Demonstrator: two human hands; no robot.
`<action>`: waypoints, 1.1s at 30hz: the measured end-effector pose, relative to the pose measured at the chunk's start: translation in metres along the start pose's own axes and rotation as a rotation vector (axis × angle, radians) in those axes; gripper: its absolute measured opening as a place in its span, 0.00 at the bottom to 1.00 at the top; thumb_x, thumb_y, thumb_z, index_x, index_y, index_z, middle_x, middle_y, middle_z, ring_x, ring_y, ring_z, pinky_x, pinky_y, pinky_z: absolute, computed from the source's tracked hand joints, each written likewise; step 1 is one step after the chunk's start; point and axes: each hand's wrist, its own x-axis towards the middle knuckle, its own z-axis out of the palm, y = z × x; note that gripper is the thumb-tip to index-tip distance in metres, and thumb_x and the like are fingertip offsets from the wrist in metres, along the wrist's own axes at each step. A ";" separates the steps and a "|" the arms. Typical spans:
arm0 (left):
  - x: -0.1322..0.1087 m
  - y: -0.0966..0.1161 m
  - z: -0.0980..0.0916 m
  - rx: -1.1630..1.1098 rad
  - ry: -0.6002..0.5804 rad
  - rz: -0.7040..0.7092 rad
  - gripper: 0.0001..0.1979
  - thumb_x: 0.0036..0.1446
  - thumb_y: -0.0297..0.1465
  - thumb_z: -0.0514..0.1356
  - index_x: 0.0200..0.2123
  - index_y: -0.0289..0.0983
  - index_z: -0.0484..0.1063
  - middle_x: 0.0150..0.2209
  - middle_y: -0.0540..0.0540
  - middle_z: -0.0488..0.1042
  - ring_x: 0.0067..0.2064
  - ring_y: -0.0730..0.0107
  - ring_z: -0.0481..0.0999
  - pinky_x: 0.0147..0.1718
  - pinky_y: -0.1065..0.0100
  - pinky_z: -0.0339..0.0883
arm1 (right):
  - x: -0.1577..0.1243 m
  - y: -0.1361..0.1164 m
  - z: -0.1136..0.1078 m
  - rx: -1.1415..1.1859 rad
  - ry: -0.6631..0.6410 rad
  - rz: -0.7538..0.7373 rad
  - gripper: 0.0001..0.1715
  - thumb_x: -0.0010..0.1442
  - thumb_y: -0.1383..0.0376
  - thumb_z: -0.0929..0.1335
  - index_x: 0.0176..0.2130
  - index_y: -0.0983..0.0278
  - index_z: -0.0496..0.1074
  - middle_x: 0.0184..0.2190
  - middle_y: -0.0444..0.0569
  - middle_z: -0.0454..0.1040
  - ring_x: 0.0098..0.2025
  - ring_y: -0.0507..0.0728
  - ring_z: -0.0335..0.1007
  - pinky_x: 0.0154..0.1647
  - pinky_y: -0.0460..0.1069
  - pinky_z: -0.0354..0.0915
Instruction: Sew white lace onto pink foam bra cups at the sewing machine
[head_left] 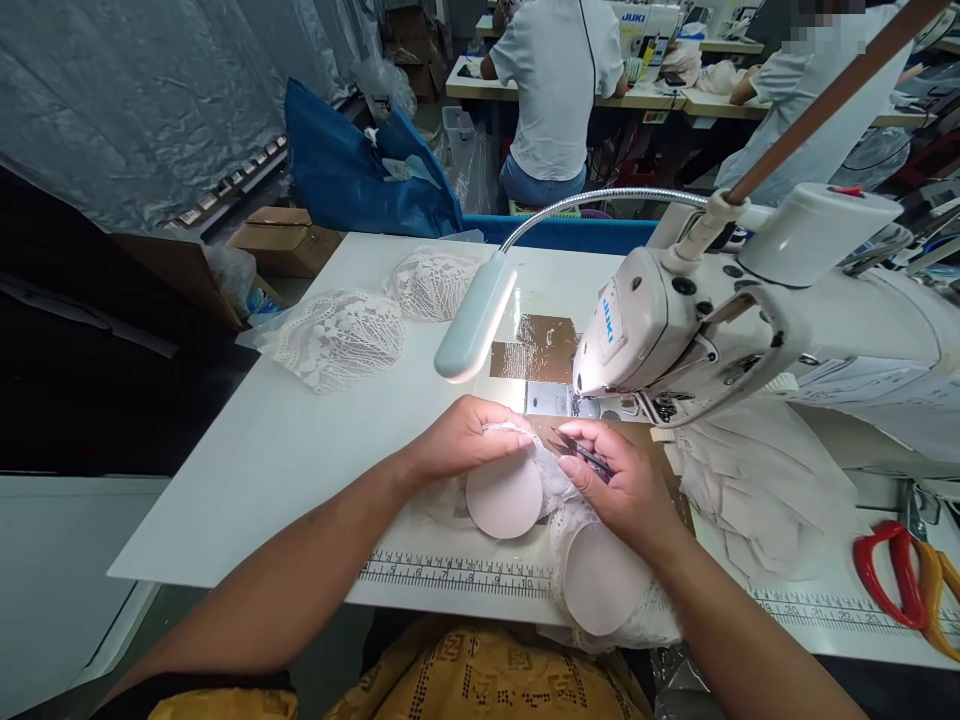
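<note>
Bra (506,497) lay on the worktop (300,440) before the machine (645,330), between the hands. Left hand (469,440) pinched its lace edge. Right hand (626,480) gripped snips (583,456), their long axis pointing left at that edge (tips just beside it).

The person's own body shows as two arms, bare along all of their visible length, and the left hand (465,440) and right hand (626,485) are bare as well. At the bottom edge of the view lies a mustard-yellow garment (480,680), its cloth printed with a repeating pattern of small dark dots that form blocky, letter-like shapes. A narrow black band (202,684), perhaps a sleeve hem or trim, edges more yellow cloth at the lower left, by the left arm.
</note>
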 end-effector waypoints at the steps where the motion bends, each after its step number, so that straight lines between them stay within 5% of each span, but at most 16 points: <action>1: 0.000 0.000 0.000 0.000 -0.001 0.000 0.10 0.57 0.34 0.62 0.37 0.35 0.80 0.39 0.46 0.80 0.42 0.65 0.78 0.41 0.72 0.70 | 0.000 -0.001 -0.001 -0.004 -0.006 -0.008 0.13 0.59 0.59 0.67 0.44 0.59 0.72 0.42 0.47 0.77 0.41 0.55 0.74 0.40 0.47 0.69; 8: 0.001 -0.001 -0.001 0.000 -0.010 -0.009 0.10 0.57 0.35 0.62 0.37 0.36 0.80 0.39 0.46 0.80 0.42 0.64 0.78 0.41 0.71 0.70 | -0.002 -0.003 0.000 -0.157 0.071 -0.147 0.12 0.58 0.61 0.69 0.43 0.60 0.74 0.28 0.43 0.77 0.28 0.52 0.72 0.30 0.45 0.68; 23: -0.001 0.004 0.000 0.014 -0.062 -0.016 0.10 0.56 0.34 0.62 0.37 0.35 0.80 0.39 0.44 0.80 0.42 0.64 0.78 0.42 0.69 0.70 | -0.001 -0.002 0.000 -0.142 -0.056 -0.204 0.08 0.61 0.61 0.67 0.39 0.60 0.76 0.34 0.47 0.80 0.31 0.54 0.74 0.30 0.48 0.66; 33: -0.001 0.000 0.002 0.014 -0.094 -0.019 0.09 0.55 0.34 0.63 0.37 0.36 0.80 0.37 0.46 0.80 0.39 0.67 0.77 0.39 0.71 0.69 | -0.001 -0.002 0.000 0.011 -0.164 -0.097 0.10 0.58 0.62 0.69 0.41 0.59 0.77 0.36 0.46 0.80 0.36 0.55 0.75 0.35 0.49 0.68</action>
